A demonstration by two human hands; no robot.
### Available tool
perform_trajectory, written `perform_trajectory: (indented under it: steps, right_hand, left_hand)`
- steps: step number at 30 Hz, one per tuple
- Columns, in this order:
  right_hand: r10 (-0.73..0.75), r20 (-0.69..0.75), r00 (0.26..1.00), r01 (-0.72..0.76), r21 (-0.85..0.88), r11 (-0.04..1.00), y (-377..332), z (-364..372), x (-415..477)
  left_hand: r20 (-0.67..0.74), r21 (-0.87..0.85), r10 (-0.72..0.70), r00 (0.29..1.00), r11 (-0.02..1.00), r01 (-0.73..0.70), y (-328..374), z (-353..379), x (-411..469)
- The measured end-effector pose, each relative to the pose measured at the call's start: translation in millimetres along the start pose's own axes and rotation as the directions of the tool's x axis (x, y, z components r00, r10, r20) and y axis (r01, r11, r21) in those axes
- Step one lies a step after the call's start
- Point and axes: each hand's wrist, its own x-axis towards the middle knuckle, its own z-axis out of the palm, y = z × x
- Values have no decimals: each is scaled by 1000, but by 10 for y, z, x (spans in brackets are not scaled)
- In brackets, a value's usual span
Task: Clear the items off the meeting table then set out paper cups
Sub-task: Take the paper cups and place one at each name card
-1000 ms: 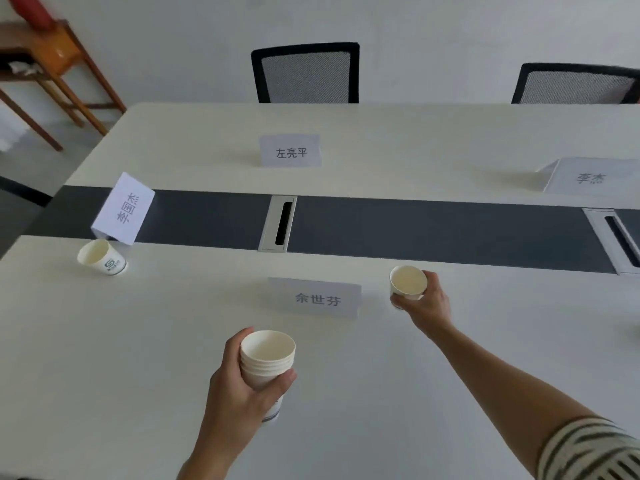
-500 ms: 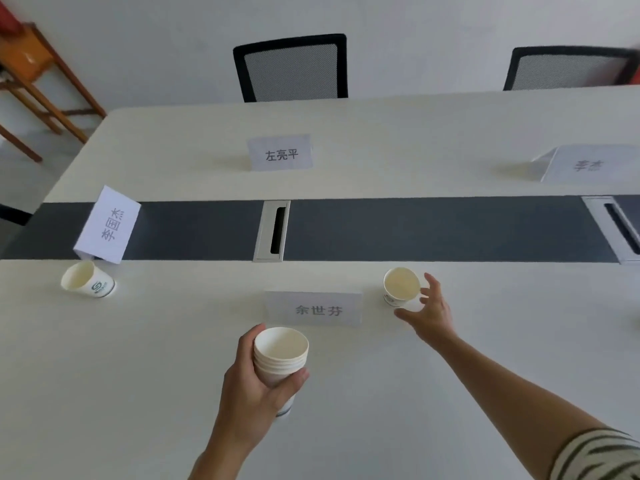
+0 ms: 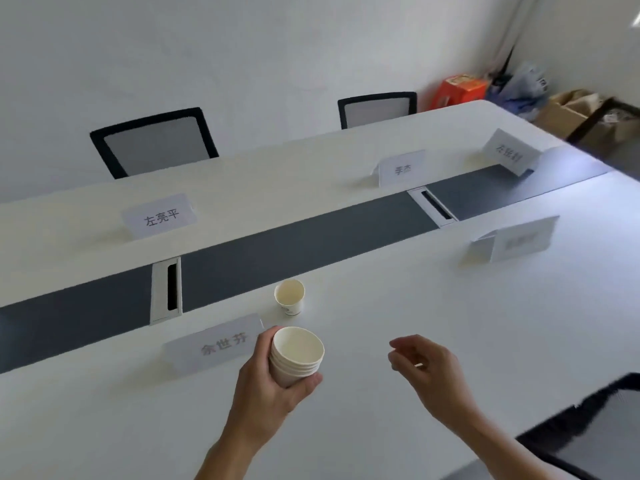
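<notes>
My left hand (image 3: 268, 386) grips a stack of white paper cups (image 3: 296, 355) above the near half of the white meeting table (image 3: 415, 299). One single paper cup (image 3: 290, 296) stands upright on the table just beyond the stack, to the right of the nearest name card (image 3: 216, 344). My right hand (image 3: 424, 367) hovers empty to the right of the stack, fingers loosely curled, apart from both the stack and the standing cup.
More name cards stand at the far left (image 3: 160, 215), far middle (image 3: 401, 168), far right (image 3: 512, 152) and near right (image 3: 516, 239). Two cable slots (image 3: 167, 289) (image 3: 433, 206) sit in the dark centre strip. Chairs (image 3: 154, 142) (image 3: 377, 108) line the far side; boxes (image 3: 460, 90) fill the corner.
My right hand let go of the single cup on the table and drew back toward me. The view swung to the right, so the left-end cup and card left the frame.
</notes>
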Motion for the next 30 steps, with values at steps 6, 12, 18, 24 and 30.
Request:
perform_trajectory:
  steps: [6, 12, 18, 24, 30]
  right_hand:
    - [91, -178, 980, -74, 98, 992, 298, -586, -956]
    - [130, -328, 936, -85, 148, 985, 633, -1128, -2110]
    - [248, -493, 834, -124, 271, 954, 975, -1692, -2993]
    - [367, -551, 750, -155, 393, 906, 1272, -2217, -3252]
    - [467, -585, 663, -177, 483, 857, 1578, -2992, -3178]
  left_hand:
    - [325, 40, 162, 932, 982, -184, 403, 803, -395]
    - [593, 22, 318, 740, 912, -409, 826, 1686, -1214]
    - [745, -86, 444, 497, 804, -588, 1260, 2420, -1936]
    - [829, -158, 463, 313, 732, -663, 1619, 3078, -2058]
    - [866, -244, 476, 152, 669, -702, 2030, 4003, -1840]
